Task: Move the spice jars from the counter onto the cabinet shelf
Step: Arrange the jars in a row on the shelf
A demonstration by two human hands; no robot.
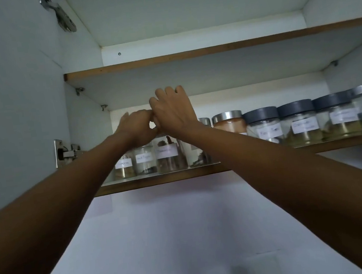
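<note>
Several labelled glass spice jars stand in a row on the lower cabinet shelf [163, 181]. My left hand [137, 126] reaches over the jars at the row's left end with its fingers curled down onto the hidden top of a jar. The jar with brown sticks [169, 159] stands right under both hands. My right hand [173, 112] is raised just to the right, touching the left hand. Its back faces me and its fingers bend away behind it, so I cannot see what they touch. Two small jars [123, 167] [145, 161] stand left of the stick jar.
To the right stand a steel-lidded jar of orange powder [228, 121] and several dark-lidded jars [263, 123] running to the shelf's right end. An upper shelf [210, 51] is close above. The open door's hinge [65, 154] is on the left wall.
</note>
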